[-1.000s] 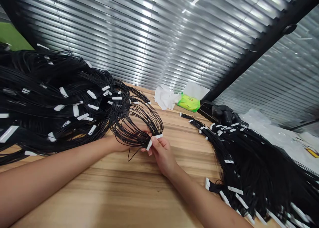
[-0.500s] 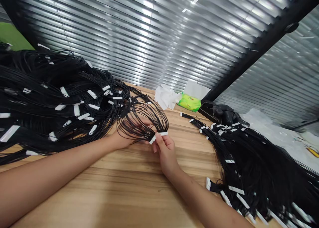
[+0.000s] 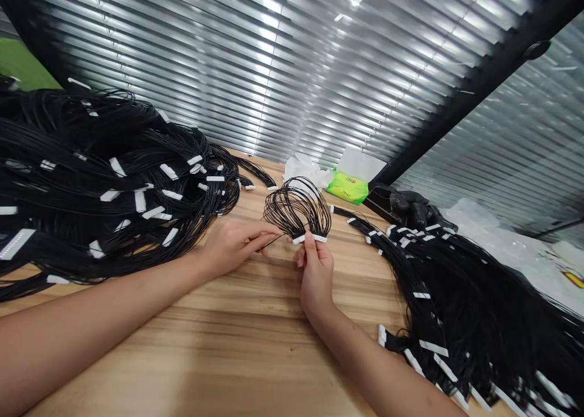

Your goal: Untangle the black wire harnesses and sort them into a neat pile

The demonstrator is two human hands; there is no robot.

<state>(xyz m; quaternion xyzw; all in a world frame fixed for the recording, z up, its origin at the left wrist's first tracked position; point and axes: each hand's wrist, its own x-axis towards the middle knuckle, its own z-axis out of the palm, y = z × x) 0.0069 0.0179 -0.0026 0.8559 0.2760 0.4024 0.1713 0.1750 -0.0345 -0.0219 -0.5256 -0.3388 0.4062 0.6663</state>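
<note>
A looped wire harness (image 3: 297,207) of thin black wires stands above the table in front of me, with its two white connectors side by side at the bottom. My right hand (image 3: 316,271) is closed around those connectors, thumb on top where they meet. To its left, my left hand (image 3: 239,244) is closed in a pinch at the edge of the loop, on what looks like a thin black wire leading off the harness. Its lower fingers are partly hidden.
A big heap of black wire harnesses (image 3: 114,180) with white connectors covers the left side. Another pile (image 3: 474,301) lies at the right. At the back are crumpled white tissue (image 3: 303,166) and a green tissue pack (image 3: 347,186), before metallic blinds (image 3: 219,58). The tabletop (image 3: 219,344) is wood-patterned.
My right hand has moved right and slightly up with the connectors, and the harness has come away from the left heap. My left hand has emerged from behind the loop to its left edge.
</note>
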